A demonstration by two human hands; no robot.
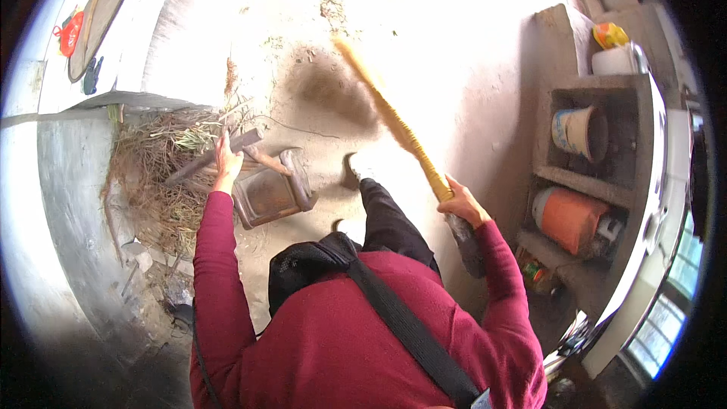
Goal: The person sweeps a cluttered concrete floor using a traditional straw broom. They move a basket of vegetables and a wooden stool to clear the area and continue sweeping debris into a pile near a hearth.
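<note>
My right hand [462, 202] grips the yellow-wrapped handle of a straw broom [394, 117]. The broom's brush end reaches forward over a dusty earthen floor [424, 45], next to a dark patch of dirt. My left hand [226, 160] is stretched out to the left and holds the handle of a rusty brown metal dustpan [266, 191] that rests on the floor. A dark stick lies just beyond that hand. My dark-trousered leg and shoe [356, 169] stand between the two hands.
A heap of dry grass and twigs [163, 170] lies left of the dustpan, against a grey concrete wall [64, 204]. At the right stands a concrete shelf niche [598, 182] with a bucket [579, 130] and an orange container [568, 218].
</note>
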